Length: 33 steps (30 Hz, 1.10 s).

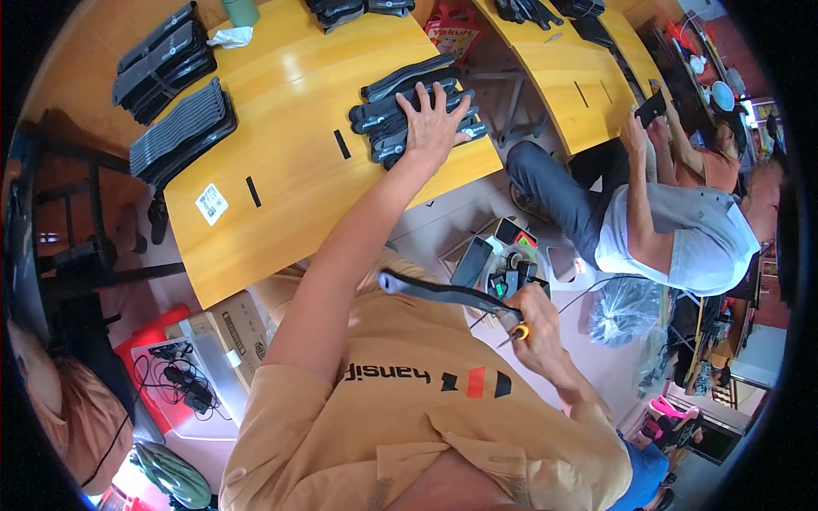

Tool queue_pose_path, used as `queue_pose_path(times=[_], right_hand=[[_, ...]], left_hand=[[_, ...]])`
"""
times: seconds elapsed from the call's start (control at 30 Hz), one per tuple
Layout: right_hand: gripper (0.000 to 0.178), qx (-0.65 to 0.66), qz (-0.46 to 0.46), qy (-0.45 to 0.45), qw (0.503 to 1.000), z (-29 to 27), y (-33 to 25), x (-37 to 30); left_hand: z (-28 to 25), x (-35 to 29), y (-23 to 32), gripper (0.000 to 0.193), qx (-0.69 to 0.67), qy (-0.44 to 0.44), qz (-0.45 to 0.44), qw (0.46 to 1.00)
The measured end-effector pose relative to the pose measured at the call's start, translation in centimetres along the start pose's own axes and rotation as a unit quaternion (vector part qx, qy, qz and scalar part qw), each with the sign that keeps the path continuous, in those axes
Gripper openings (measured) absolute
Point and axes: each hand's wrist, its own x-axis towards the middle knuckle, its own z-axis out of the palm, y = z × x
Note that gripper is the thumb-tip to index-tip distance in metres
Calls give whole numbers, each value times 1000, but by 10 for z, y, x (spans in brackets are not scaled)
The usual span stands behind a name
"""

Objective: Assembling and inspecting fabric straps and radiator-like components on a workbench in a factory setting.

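Observation:
My left hand is stretched across the table with its fingers spread, lying on a pile of black straps that carry small white marks. Close to my body, my right hand is closed around one end of a dark, curved strap. The strap's rounded, greyish end points left, in front of my shirt. A small orange-yellow piece shows at the right fingers; its kind is unclear. The yellow wooden table lies under the pile.
At the table's left are a ribbed black stack and a tied black bundle. Phones and a clear tub of small devices sit below the table's right edge. A seated person is at the right, holding a phone.

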Motion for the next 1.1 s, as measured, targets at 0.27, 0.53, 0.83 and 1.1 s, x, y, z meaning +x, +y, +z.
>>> queue_pose_path(times=[0.27,0.53,0.83,1.1], right_hand=[[12,393,254,110,877,-30,14,34],[23,664,285,-73,687,78,1,83],[21,454,241,-256,819,166,-42,101],[13,464,44,-121,876,153,-58,112]], left_hand=[[-32,-19,-3,67,-152,157,38,975],[-121,-182,-47,30,-663,-146,-172,714],[-135,-257,-45,22,-707,211,-421,528],[-148,-250,-56,22,-755,221,-366,497]])
